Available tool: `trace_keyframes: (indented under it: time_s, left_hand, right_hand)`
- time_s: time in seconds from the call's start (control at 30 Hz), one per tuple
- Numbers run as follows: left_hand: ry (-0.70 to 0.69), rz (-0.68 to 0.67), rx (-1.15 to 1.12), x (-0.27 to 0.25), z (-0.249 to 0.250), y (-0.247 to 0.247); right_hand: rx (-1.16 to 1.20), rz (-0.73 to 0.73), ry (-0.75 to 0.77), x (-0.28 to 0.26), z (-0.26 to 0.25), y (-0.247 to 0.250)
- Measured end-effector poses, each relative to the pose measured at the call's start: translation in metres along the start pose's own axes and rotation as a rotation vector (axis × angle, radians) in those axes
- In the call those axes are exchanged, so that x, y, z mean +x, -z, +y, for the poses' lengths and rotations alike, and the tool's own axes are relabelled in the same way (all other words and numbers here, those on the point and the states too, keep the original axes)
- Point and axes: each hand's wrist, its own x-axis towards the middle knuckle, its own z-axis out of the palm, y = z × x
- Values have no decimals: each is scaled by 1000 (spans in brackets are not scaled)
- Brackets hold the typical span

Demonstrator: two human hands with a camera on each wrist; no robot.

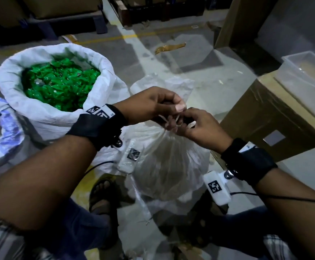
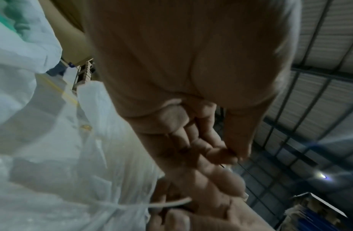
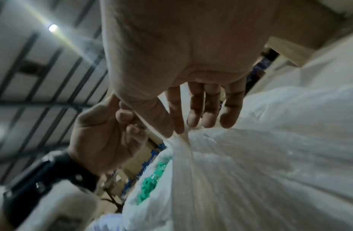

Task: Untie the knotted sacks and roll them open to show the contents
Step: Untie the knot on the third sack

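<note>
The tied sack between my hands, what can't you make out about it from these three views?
- Contents of the tied sack: head view, the cloudy plastic hides them.
- The knot: head view, left hand and right hand cover it; both wrist views are blurred there.
- The sack's base: head view, the forearms and the lower edge cut it off.
- How deep the green packets go: the open sack walls hide that.
</note>
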Motion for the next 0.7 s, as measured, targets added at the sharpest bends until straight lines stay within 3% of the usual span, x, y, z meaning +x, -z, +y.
trace_keyframes:
  time_s: [0.2, 0.33, 0.7]
  left_hand:
    - [-136, 303, -380, 11, 13, 0]
    - [-201, 417, -609, 15, 26, 2]
    - [-319, 117, -1075, 25, 75, -46]
  right_hand:
    - [672, -43, -199, -1, -3, 6]
    - [670, 8, -164, -9, -1, 12]
    - [528, 245, 105, -38, -18, 48]
